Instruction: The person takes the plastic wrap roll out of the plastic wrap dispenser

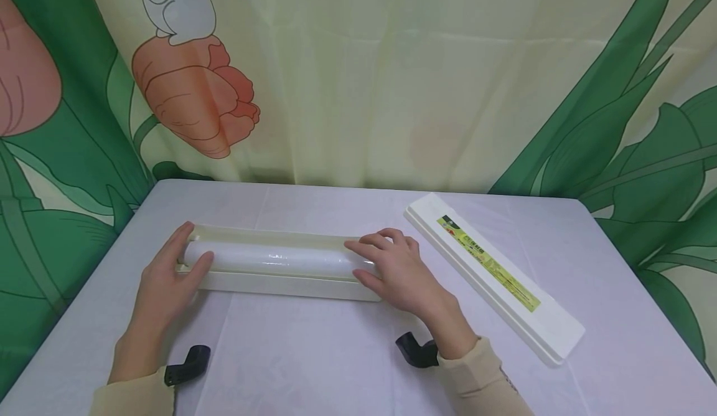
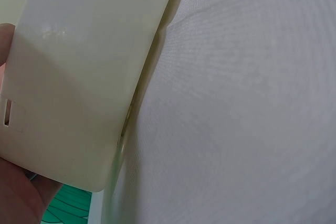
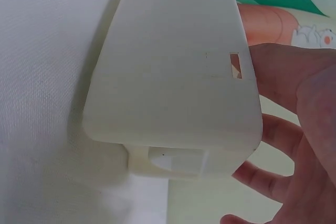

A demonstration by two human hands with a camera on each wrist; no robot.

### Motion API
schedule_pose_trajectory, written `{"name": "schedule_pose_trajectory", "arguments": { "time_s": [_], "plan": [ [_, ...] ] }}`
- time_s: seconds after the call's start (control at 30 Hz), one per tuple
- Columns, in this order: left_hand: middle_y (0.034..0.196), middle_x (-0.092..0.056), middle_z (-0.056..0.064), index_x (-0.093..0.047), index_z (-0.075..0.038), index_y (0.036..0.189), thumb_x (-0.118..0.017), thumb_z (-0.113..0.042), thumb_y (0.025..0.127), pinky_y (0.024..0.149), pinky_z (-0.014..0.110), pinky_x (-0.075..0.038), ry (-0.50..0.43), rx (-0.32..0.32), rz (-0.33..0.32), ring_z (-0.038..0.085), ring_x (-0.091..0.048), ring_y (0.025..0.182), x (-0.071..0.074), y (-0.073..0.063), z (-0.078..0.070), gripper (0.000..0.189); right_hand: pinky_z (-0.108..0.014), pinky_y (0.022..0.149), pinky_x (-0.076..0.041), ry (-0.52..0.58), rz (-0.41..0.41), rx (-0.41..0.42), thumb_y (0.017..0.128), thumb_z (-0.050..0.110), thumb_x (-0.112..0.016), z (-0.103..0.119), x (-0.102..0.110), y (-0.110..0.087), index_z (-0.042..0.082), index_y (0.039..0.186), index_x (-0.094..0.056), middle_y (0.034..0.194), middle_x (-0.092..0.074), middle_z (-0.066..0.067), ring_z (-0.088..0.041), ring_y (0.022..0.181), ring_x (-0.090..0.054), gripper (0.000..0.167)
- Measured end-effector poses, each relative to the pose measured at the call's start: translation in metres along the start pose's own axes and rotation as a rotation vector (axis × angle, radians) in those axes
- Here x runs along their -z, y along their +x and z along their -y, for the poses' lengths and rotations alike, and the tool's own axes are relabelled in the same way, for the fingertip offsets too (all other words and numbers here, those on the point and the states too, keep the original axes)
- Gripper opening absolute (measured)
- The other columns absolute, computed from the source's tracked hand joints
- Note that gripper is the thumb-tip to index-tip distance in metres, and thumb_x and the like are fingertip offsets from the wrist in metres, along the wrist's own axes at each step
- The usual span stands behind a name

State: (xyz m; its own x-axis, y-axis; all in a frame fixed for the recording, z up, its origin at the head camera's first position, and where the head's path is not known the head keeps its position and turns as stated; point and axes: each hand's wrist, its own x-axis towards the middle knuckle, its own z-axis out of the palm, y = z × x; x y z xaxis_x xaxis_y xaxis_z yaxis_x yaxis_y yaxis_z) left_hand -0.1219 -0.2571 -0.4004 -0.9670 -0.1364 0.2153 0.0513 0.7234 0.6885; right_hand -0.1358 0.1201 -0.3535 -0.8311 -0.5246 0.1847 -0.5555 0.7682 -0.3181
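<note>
The white box (image 1: 291, 288) lies lengthwise on the cloth-covered surface (image 1: 297, 354) in the head view: a long, straight-sided trough of smooth, plastic-looking material, its top uncovered. Within the box lies a film roll (image 1: 269, 259), cylindrical, pale and glossy, with broken highlights. At the box's left end the left grip (image 1: 168, 279) is spread wide, thumb over the roll; at the box's right end the right grip (image 1: 398, 269) is also wide, fingers spaced and lightly bent. To the right of the box a flat white lid (image 1: 493, 288) with a stepped edge lies aslant, bearing a yellow-green label (image 1: 487, 261). Behind the box hangs a softly creased printed curtain (image 1: 358, 104).

The left wrist view adds a satin side wall of the box, round-cornered, with a narrow slot (image 2: 7, 112) near its end, and the fine weave of the cloth beside it.

The right wrist view alone reveals a recessed opening (image 3: 176, 161) below the box's rounded end edge.
</note>
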Motion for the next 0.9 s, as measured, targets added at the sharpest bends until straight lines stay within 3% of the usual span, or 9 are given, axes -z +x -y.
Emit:
{"name": "schedule_pose_trajectory", "arguments": {
  "time_s": [0.9],
  "plan": [
    [0.162,-0.028,0.02,-0.028,-0.004,0.159,-0.058,-0.031,0.102,0.116,0.064,-0.023,-0.002,-0.004,-0.011,0.044,-0.025,0.147,0.0,0.0,0.001,0.069,-0.069,0.102,-0.027,-0.012,0.08,-0.013,0.089,0.023,-0.079,0.002,-0.001,0.012,0.02,0.131,-0.069,0.124,-0.068,0.003,-0.032,0.13,-0.046,0.043]
  ]
}}
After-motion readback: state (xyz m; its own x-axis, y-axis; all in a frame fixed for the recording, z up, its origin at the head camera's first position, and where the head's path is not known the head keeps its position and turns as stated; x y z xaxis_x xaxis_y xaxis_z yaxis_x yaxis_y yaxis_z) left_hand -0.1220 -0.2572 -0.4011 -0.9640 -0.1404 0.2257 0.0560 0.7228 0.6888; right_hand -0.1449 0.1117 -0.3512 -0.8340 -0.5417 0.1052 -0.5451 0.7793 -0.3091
